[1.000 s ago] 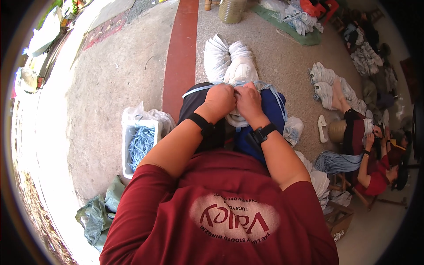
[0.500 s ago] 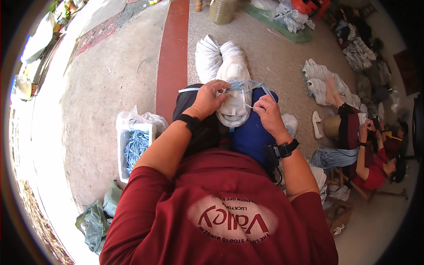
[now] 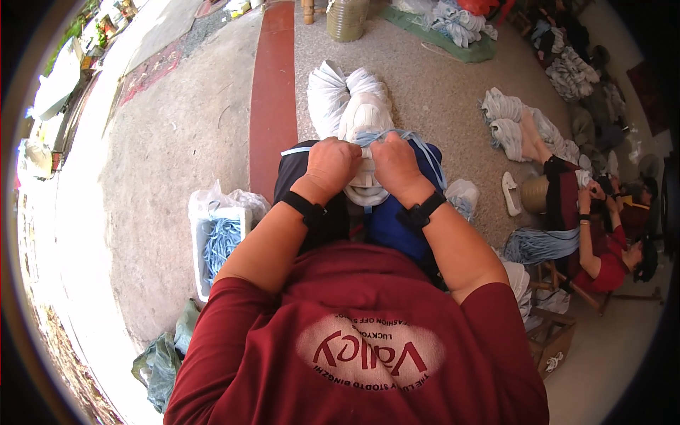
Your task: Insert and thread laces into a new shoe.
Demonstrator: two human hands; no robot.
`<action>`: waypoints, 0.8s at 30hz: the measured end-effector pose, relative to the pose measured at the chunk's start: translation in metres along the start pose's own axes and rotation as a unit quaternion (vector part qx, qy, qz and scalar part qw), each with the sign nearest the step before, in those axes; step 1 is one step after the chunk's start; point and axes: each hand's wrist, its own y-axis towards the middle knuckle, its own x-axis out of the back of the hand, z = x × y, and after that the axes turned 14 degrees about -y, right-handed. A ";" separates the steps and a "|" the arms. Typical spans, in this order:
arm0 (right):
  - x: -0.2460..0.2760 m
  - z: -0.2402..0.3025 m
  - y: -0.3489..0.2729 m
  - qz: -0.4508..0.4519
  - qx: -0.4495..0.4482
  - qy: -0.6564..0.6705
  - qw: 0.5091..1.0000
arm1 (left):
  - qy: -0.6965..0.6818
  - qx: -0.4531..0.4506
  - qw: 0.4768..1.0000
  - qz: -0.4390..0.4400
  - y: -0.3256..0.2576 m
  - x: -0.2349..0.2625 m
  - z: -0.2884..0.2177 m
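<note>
A white sneaker (image 3: 365,111) rests between my knees, its toe pointing away and its opening toward me. Light blue shoelaces (image 3: 379,137) cross its upper, and loose lengths trail over my right knee. My left hand (image 3: 331,166) is closed at the left of the lacing, its fingers bent in. Close beside it, my right hand (image 3: 398,166) is closed on the lace at the right. Both sets of fingertips are mostly hidden by the knuckles, so the exact grip on each strand does not show.
A white bundle (image 3: 326,103) lies beyond the sneaker. To my left stands a white foam box (image 3: 201,262) of blue laces (image 3: 223,244). A co-worker (image 3: 602,262) sits at right near a single white shoe (image 3: 511,193). A metal tin (image 3: 346,20) stands ahead.
My right hand has moved inward and left, from holding a strand out to the side to beside my left hand over the sneaker. The left hand has moved slightly down.
</note>
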 end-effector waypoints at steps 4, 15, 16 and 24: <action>0.010 -0.005 0.009 0.031 0.137 -0.111 0.984 | 0.048 -0.003 0.998 0.044 0.003 0.005 -0.001; 0.023 -0.005 -0.009 -0.110 0.067 0.414 0.901 | 0.094 -0.018 0.994 0.054 0.014 -0.005 0.000; 0.017 -0.008 -0.013 -0.151 0.033 0.451 0.879 | 0.113 -0.021 0.991 0.073 0.017 -0.005 -0.002; -0.001 -0.031 -0.031 -0.083 -0.203 0.682 0.697 | -0.024 -0.042 0.996 0.081 0.024 -0.006 0.009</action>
